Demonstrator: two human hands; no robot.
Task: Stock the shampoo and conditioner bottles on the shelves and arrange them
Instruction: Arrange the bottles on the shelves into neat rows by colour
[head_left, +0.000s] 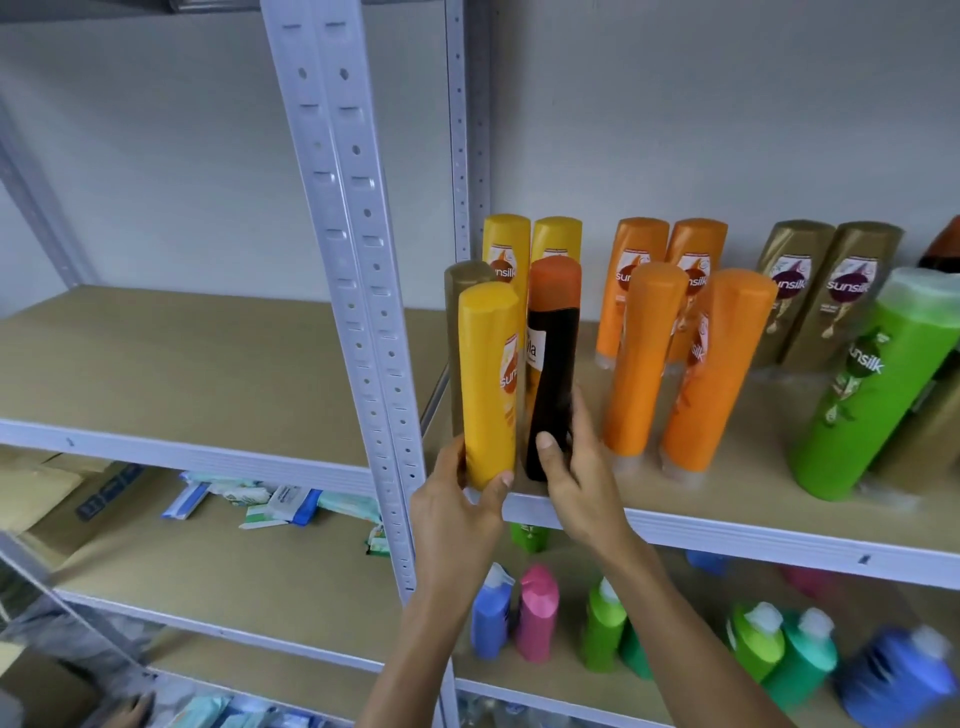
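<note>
A: What are the fingers doing?

B: The left hand (457, 512) has thumb and fingers curled round the base of a yellow Sunsilk bottle (489, 384), which stands cap-down at the front edge of the shelf board (737, 525). The right hand (574, 467) wraps the lower part of a dark brown bottle with an orange-red cap (551, 364), thumb across its front, fingers behind.

A: And the two bottles?

B: Side by side, upright, just right of the perforated grey upright (358, 291). A gold bottle (460, 332) stands touching behind the yellow one, and two more yellow Sunsilk bottles (530, 244) stand at the back.

A: Further right?

B: Four orange Sunsilk bottles (675, 332) in two rows, then two gold Sunsilk bottles (826, 291) at the back, and a green Sunsilk bottle (862, 395) leaning near the front.

A: Below?

B: The lower shelf holds blue, pink and green bottles with white caps (540, 613), blurred. The left bay has flat packets (270, 501) and a cardboard box (47, 499).
</note>
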